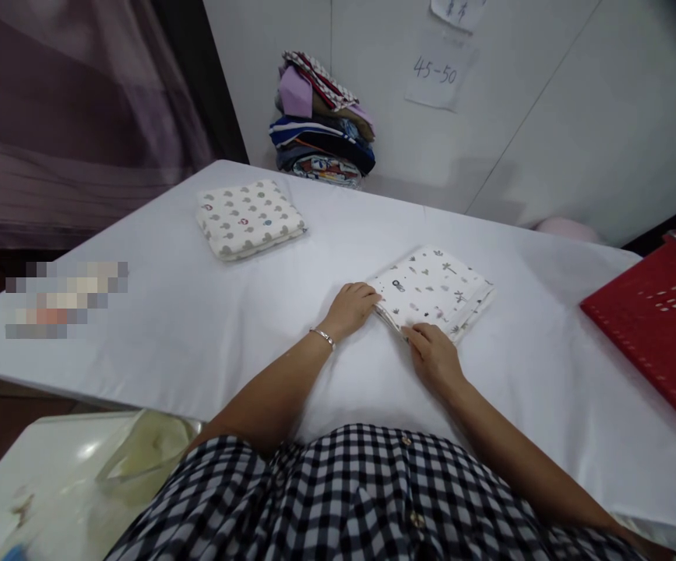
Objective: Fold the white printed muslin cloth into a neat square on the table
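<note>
A folded white cloth with small dark prints (434, 290) lies on the white table (198, 335) in front of me. My left hand (352, 307), a thin bracelet on its wrist, has curled fingers pinching the cloth's near left corner. My right hand (431, 354) pinches the cloth's near edge, fingers closed on the layers. A second folded cloth, cream with grey and coloured tree shapes (249, 217), rests apart at the far left of the table.
A stack of folded multicoloured fabrics (322, 125) sits at the table's far edge against the white wall. A red perforated plastic basket (662, 315) is at the right. A paper label reading 45-50 (438, 72) hangs on the wall. A pale surface (51, 475) lies lower left.
</note>
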